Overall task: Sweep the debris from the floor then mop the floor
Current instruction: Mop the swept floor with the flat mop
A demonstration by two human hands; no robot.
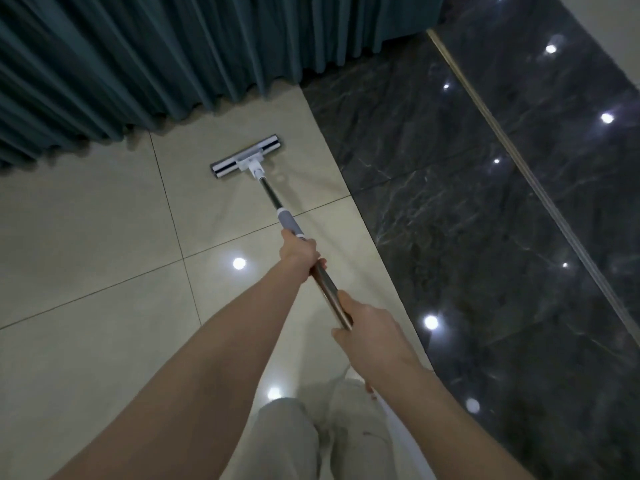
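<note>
A flat mop with a white and dark head (pixel 246 156) lies on the beige tiled floor (pixel 104 237) close to the curtain hem. Its metal pole (pixel 272 197) runs back toward me, with a grey sleeve partway down. My left hand (pixel 298 250) grips the pole just below the grey sleeve. My right hand (pixel 367 332) grips the pole's near end, lower and to the right. No debris shows on the tiles.
A pleated teal curtain (pixel 138 64) hangs along the far left, its hem touching the floor. Glossy dark marble flooring (pixel 467 202) borders the beige tiles on the right, crossed by a brass strip (pixel 519 161). My legs in light trousers (pixel 311 438) stand at the bottom.
</note>
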